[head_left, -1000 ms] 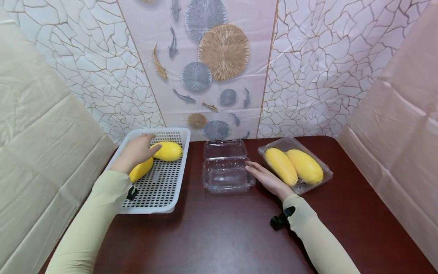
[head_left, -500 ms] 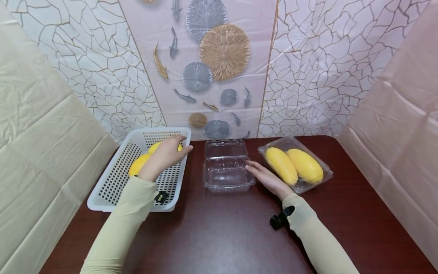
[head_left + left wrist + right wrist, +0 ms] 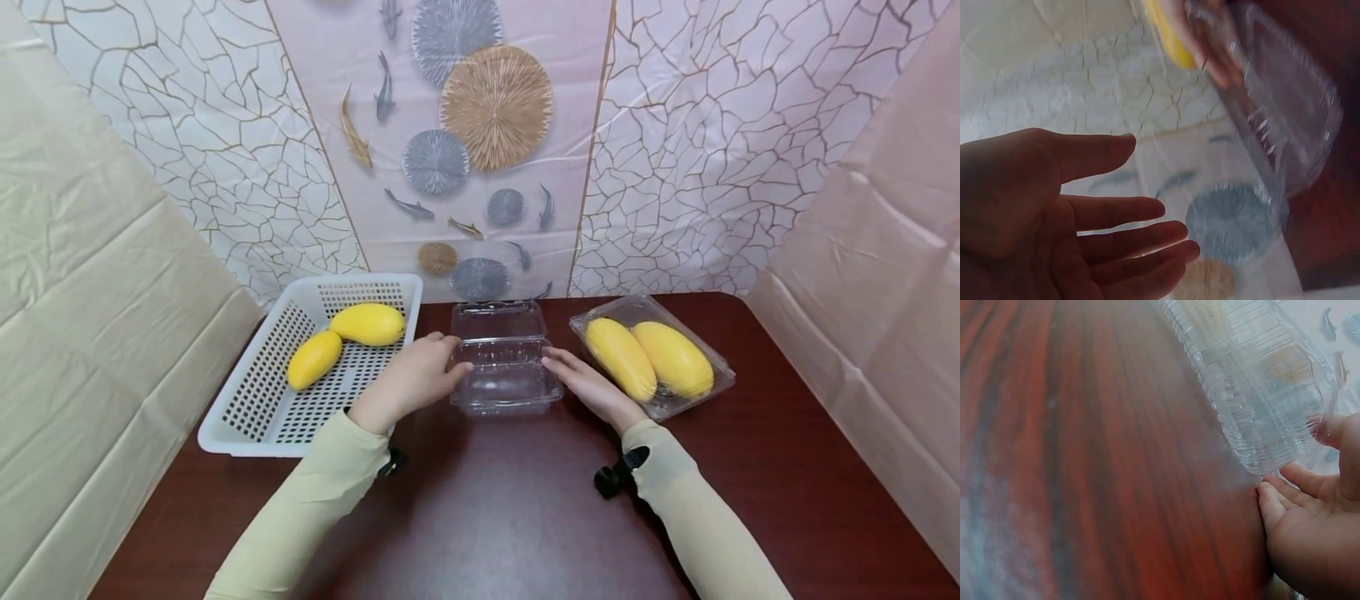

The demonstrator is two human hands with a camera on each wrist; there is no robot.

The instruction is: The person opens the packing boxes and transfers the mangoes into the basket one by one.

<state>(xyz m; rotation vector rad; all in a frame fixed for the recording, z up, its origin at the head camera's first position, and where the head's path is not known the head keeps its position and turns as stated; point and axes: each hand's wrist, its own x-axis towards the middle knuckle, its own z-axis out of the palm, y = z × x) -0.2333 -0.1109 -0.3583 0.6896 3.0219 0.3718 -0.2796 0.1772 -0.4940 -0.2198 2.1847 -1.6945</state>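
A clear plastic clamshell box (image 3: 507, 383) stands on the table with its lid (image 3: 498, 320) folded back, nothing inside it. My left hand (image 3: 416, 375) hovers at the box's left end, and the left wrist view shows the empty hand (image 3: 1097, 219) with thumb and fingers extended. At the opposite end, my right hand (image 3: 592, 387) rests its fingertips against the box. Up close in the right wrist view, the right hand's fingers (image 3: 1294, 487) lie straight by the box's lower edge, the thumb near the rim.
Left of the box is a white perforated basket (image 3: 251, 446) holding two yellow mangoes (image 3: 315, 360), end to end. On the right lies a closed clear box (image 3: 663, 408) with two more mangoes (image 3: 673, 358) inside. A patterned backdrop (image 3: 495, 242) rises behind the dark red table (image 3: 510, 517).
My left hand has moved right, from over the mangoes in the basket to the left end of the open box. My right hand has stayed at the box's right end.
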